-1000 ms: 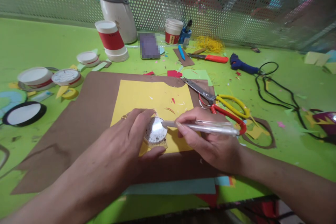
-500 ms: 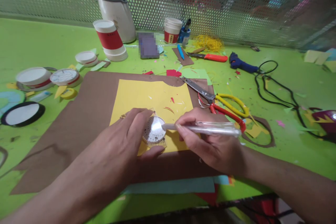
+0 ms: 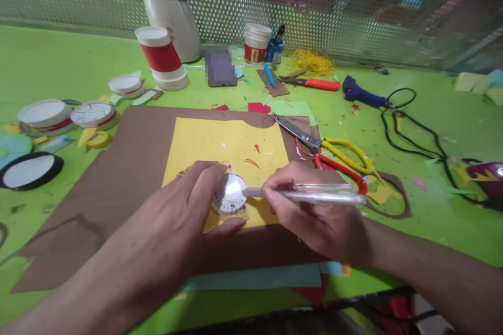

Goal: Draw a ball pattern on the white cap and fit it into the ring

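Lids (image 3: 43, 114) and a black-rimmed disc (image 3: 29, 170) at nine o'clock on the green worktop (image 3: 58, 57). Left hand (image 3: 184, 209) pressed flat, fingers together, clamped on a small round clear protractor (image 3: 230, 198) lying on yellow paper (image 3: 223, 149) over brown card (image 3: 129, 167). Right hand (image 3: 314, 209) at three o'clock of the protractor, fingers pinched on a clear pen (image 3: 310, 194), tip touching the protractor's rim. Scissors (image 3: 330, 152) at one o'clock of that hand; blue glue gun (image 3: 361, 95) further back.
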Action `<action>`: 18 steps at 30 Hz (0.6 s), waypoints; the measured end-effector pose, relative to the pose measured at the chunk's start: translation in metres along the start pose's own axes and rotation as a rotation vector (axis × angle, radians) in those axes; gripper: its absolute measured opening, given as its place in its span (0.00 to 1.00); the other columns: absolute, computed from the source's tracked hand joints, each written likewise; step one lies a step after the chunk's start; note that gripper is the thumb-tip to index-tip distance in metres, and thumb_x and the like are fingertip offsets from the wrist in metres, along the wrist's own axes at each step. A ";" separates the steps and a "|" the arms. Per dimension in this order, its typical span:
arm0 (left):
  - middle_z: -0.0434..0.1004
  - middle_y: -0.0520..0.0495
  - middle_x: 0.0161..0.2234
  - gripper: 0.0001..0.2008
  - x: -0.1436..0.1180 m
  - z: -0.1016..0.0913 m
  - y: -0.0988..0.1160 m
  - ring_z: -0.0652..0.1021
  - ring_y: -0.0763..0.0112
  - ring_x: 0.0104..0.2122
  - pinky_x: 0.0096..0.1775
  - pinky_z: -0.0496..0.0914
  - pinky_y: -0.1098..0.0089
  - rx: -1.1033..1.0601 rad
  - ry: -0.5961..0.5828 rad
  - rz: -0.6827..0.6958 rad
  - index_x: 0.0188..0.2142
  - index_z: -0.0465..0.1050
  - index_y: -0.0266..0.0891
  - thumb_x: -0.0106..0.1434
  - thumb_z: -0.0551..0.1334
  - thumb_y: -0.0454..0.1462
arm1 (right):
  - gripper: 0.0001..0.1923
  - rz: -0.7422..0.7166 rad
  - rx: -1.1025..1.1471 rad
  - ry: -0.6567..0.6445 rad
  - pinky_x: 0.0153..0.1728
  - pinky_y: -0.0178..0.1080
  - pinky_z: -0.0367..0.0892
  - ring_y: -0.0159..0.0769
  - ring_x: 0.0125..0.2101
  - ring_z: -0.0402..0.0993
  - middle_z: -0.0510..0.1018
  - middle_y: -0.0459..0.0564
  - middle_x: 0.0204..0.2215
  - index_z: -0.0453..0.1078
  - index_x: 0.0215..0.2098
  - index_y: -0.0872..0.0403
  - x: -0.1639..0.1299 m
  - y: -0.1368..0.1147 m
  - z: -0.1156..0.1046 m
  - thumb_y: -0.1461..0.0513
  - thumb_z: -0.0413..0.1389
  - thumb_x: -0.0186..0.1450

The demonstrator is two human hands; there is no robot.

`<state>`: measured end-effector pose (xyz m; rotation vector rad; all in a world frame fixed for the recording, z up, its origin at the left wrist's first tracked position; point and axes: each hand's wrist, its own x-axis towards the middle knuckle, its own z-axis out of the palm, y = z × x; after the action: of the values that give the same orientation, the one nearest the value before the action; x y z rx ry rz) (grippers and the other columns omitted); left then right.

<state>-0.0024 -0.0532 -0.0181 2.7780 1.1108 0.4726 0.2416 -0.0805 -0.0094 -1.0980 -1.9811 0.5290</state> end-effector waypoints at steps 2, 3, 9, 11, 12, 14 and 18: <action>0.80 0.40 0.45 0.13 0.002 -0.001 0.001 0.84 0.60 0.34 0.32 0.75 0.65 0.009 -0.004 0.023 0.55 0.61 0.40 0.79 0.52 0.45 | 0.04 -0.006 0.003 0.003 0.28 0.32 0.71 0.30 0.25 0.78 0.81 0.45 0.26 0.73 0.37 0.55 0.000 0.000 0.000 0.65 0.58 0.72; 0.80 0.39 0.45 0.14 0.002 -0.002 0.001 0.84 0.60 0.34 0.32 0.75 0.65 0.014 -0.002 0.028 0.56 0.60 0.40 0.79 0.51 0.45 | 0.04 -0.010 0.004 0.005 0.28 0.32 0.71 0.30 0.25 0.78 0.80 0.45 0.26 0.73 0.37 0.54 0.000 0.000 0.000 0.65 0.58 0.72; 0.80 0.38 0.46 0.15 0.003 -0.003 0.000 0.85 0.59 0.35 0.33 0.77 0.64 0.015 0.012 0.016 0.56 0.61 0.39 0.78 0.53 0.47 | 0.05 -0.014 0.000 0.019 0.26 0.32 0.69 0.28 0.23 0.76 0.80 0.45 0.26 0.74 0.37 0.55 0.000 0.001 0.000 0.65 0.58 0.71; 0.80 0.37 0.46 0.15 0.002 -0.002 0.000 0.85 0.58 0.34 0.32 0.77 0.64 0.012 0.006 0.019 0.56 0.62 0.39 0.79 0.52 0.46 | 0.04 -0.006 0.011 0.032 0.25 0.32 0.69 0.28 0.23 0.75 0.80 0.44 0.25 0.75 0.36 0.55 0.000 0.000 0.000 0.65 0.59 0.71; 0.80 0.37 0.46 0.15 0.002 -0.001 0.000 0.85 0.58 0.34 0.32 0.78 0.63 0.008 0.008 0.019 0.56 0.62 0.39 0.79 0.52 0.46 | 0.04 0.005 0.024 0.049 0.25 0.31 0.69 0.28 0.22 0.75 0.79 0.44 0.25 0.74 0.36 0.55 0.000 -0.001 0.000 0.65 0.60 0.71; 0.80 0.36 0.47 0.18 0.001 0.001 0.000 0.86 0.58 0.35 0.34 0.79 0.62 0.004 0.025 0.007 0.59 0.62 0.38 0.79 0.52 0.47 | 0.05 0.031 0.070 0.103 0.25 0.31 0.70 0.27 0.23 0.75 0.79 0.43 0.26 0.74 0.36 0.54 0.000 -0.001 -0.001 0.65 0.60 0.71; 0.80 0.31 0.56 0.32 -0.003 0.003 -0.004 0.87 0.50 0.46 0.45 0.82 0.55 -0.002 0.064 -0.064 0.72 0.53 0.38 0.77 0.55 0.52 | 0.03 0.078 0.131 0.179 0.34 0.32 0.75 0.29 0.28 0.80 0.82 0.43 0.31 0.75 0.45 0.52 0.000 0.003 -0.001 0.64 0.59 0.75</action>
<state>-0.0059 -0.0525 -0.0225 2.7346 1.2078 0.5584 0.2439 -0.0794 -0.0105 -1.1045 -1.7309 0.5729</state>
